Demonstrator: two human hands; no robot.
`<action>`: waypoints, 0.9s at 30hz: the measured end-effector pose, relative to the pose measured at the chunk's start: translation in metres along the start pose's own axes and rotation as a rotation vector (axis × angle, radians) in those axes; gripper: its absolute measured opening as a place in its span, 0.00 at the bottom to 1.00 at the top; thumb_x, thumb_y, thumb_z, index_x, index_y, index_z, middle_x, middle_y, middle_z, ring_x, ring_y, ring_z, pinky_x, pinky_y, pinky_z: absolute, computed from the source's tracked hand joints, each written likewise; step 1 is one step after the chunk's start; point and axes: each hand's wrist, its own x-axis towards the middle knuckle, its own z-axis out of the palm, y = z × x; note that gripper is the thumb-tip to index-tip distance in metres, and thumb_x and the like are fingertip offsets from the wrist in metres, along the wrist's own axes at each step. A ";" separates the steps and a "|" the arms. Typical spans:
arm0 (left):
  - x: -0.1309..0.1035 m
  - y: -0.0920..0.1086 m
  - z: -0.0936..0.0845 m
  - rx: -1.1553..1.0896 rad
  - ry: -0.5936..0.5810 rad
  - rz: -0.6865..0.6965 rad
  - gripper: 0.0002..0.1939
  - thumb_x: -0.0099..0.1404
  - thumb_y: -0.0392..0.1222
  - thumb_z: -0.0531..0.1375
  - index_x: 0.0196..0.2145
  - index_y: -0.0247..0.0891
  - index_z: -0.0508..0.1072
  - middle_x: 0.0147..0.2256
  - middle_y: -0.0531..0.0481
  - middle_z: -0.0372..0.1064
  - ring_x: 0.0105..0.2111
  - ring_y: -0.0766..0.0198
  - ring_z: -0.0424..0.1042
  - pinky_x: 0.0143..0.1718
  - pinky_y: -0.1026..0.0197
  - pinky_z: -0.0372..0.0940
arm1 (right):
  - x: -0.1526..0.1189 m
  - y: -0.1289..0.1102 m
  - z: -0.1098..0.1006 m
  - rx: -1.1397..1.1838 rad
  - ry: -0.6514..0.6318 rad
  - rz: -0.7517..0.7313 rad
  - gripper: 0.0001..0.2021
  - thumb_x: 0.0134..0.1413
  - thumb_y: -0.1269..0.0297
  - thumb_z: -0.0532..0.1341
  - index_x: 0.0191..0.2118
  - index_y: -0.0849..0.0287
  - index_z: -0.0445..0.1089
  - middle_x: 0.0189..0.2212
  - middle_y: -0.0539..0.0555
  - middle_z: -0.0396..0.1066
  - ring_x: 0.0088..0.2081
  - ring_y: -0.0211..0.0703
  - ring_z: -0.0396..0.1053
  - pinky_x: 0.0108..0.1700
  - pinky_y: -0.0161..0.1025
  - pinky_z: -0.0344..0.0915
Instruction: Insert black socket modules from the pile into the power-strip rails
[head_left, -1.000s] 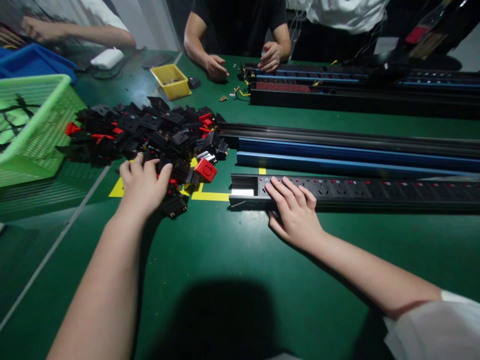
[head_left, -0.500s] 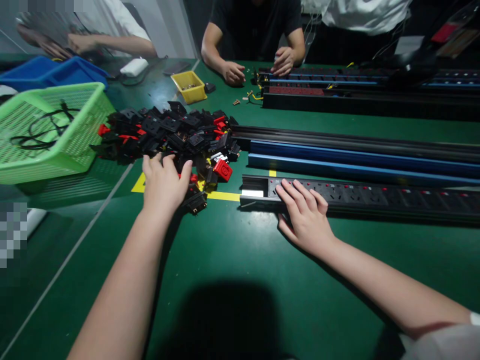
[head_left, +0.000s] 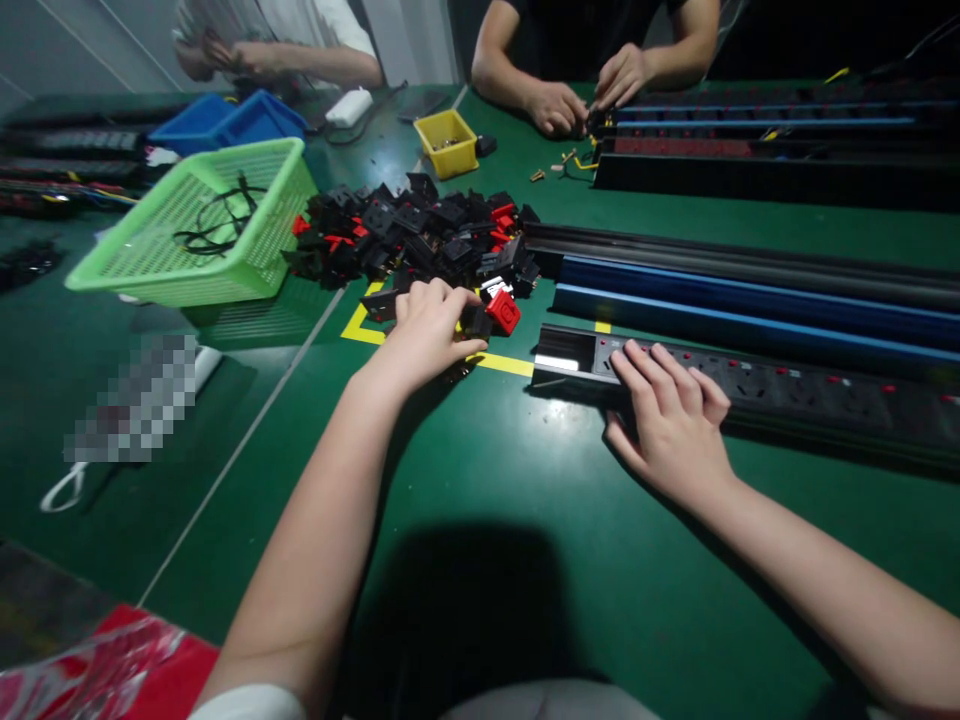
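My left hand (head_left: 431, 328) reaches over the near edge of a heap of black socket modules (head_left: 409, 222). Its fingers are bent, with the thumb apart from them; a black module shows in the gap, and no firm grip on it is visible. Just right of these fingertips lies a red socket module (head_left: 503, 312). My right hand (head_left: 675, 415) rests open, fingertips on the face of a long black power strip (head_left: 802, 395). The strip's left end shows a bare stretch of channel (head_left: 564, 352), with no socket in it.
Behind the strip lie blue rails (head_left: 750, 305) and a black rail (head_left: 712, 255). A green basket (head_left: 285, 225) with a black cable, blue trays (head_left: 262, 120) and a yellow bin (head_left: 448, 145) stand leftward. Across the table, a co-worker's hands (head_left: 592, 100) work by other strips.
The view has swung left. My left hand has shifted right along the heap's near edge, and its fingers are more bent. My right hand stays on the strip. The co-worker's hands have come together.
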 end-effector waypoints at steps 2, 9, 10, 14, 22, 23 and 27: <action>-0.001 0.002 0.000 -0.010 -0.004 0.004 0.25 0.62 0.51 0.65 0.54 0.42 0.69 0.48 0.40 0.63 0.53 0.41 0.61 0.54 0.41 0.56 | 0.000 0.000 0.000 0.009 -0.004 0.000 0.38 0.60 0.61 0.60 0.73 0.55 0.46 0.70 0.58 0.54 0.69 0.58 0.52 0.66 0.54 0.42; -0.002 -0.001 -0.011 -0.124 0.010 -0.034 0.25 0.54 0.52 0.70 0.47 0.44 0.73 0.46 0.45 0.66 0.53 0.44 0.61 0.56 0.41 0.53 | 0.001 0.000 0.000 -0.002 0.001 -0.008 0.39 0.60 0.61 0.61 0.73 0.55 0.45 0.70 0.58 0.54 0.69 0.59 0.52 0.66 0.54 0.43; -0.003 -0.003 -0.015 -0.156 0.015 -0.044 0.24 0.54 0.53 0.70 0.47 0.45 0.73 0.46 0.46 0.67 0.53 0.45 0.61 0.57 0.41 0.53 | 0.001 0.000 0.000 -0.006 0.001 -0.007 0.39 0.60 0.61 0.61 0.73 0.55 0.45 0.70 0.58 0.54 0.69 0.59 0.52 0.66 0.54 0.43; -0.002 -0.004 -0.025 -0.474 0.080 -0.063 0.27 0.52 0.52 0.71 0.47 0.44 0.72 0.47 0.48 0.70 0.53 0.50 0.66 0.58 0.45 0.56 | 0.001 0.000 -0.001 -0.021 -0.007 -0.003 0.38 0.60 0.61 0.60 0.72 0.56 0.47 0.70 0.57 0.54 0.69 0.56 0.51 0.66 0.53 0.42; 0.009 0.061 0.011 -1.534 0.446 -0.273 0.33 0.57 0.59 0.68 0.54 0.56 0.58 0.51 0.52 0.69 0.42 0.62 0.78 0.38 0.65 0.67 | 0.001 0.000 0.000 -0.034 0.000 -0.005 0.39 0.60 0.60 0.60 0.73 0.54 0.45 0.70 0.56 0.55 0.69 0.54 0.51 0.66 0.52 0.42; 0.009 0.068 0.018 -1.615 0.432 -0.271 0.33 0.56 0.58 0.69 0.54 0.57 0.58 0.51 0.53 0.69 0.43 0.62 0.78 0.38 0.65 0.67 | 0.001 0.000 0.000 -0.036 0.002 -0.005 0.39 0.60 0.61 0.61 0.73 0.54 0.44 0.70 0.56 0.55 0.69 0.54 0.52 0.66 0.51 0.42; 0.006 0.082 0.037 -1.845 0.331 -0.298 0.35 0.55 0.53 0.70 0.56 0.60 0.57 0.49 0.56 0.72 0.45 0.65 0.77 0.36 0.68 0.65 | 0.001 0.000 0.000 -0.038 0.006 -0.007 0.41 0.59 0.61 0.61 0.74 0.53 0.41 0.70 0.56 0.55 0.69 0.55 0.52 0.66 0.51 0.42</action>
